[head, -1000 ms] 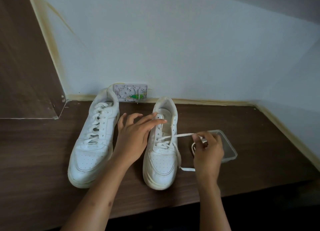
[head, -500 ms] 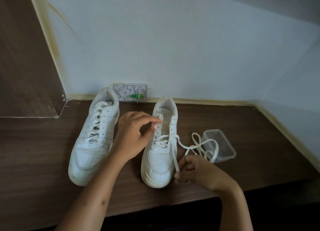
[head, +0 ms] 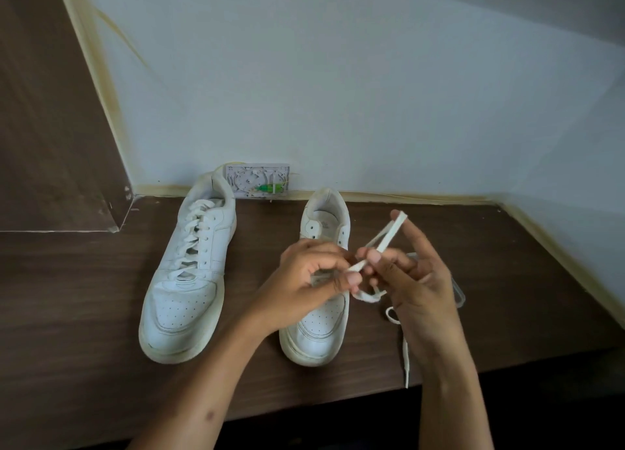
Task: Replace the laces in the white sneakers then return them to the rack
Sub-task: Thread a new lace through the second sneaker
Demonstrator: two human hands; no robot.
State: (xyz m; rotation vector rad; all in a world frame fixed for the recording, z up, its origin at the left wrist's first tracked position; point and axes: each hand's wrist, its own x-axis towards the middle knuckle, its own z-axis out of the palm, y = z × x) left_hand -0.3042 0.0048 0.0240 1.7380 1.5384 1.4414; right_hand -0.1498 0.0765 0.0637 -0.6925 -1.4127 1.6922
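Two white sneakers stand on the dark wooden table (head: 67, 314), toes toward me. The left sneaker (head: 189, 273) is fully laced. The right sneaker (head: 321, 314) has bare upper eyelets, and my hands hide its middle. Above it, my left hand (head: 304, 287) pinches a white lace (head: 389, 240) between thumb and fingers. My right hand (head: 416, 280) holds the same lace, which loops up over its raised fingers. The lace's free end (head: 406, 355) trails down to the table's front edge.
A clear plastic container (head: 458, 290) lies behind my right hand, mostly hidden. A small grey wall plate with a green part (head: 258, 186) sits against the white wall behind the shoes. A dark wooden panel (head: 50, 145) rises at the left. The table's front edge runs just below the shoes.
My right hand rose from the table's front edge to above the right sneaker, lifting the lace. My left hand left the eyelets and now pinches the lace too.
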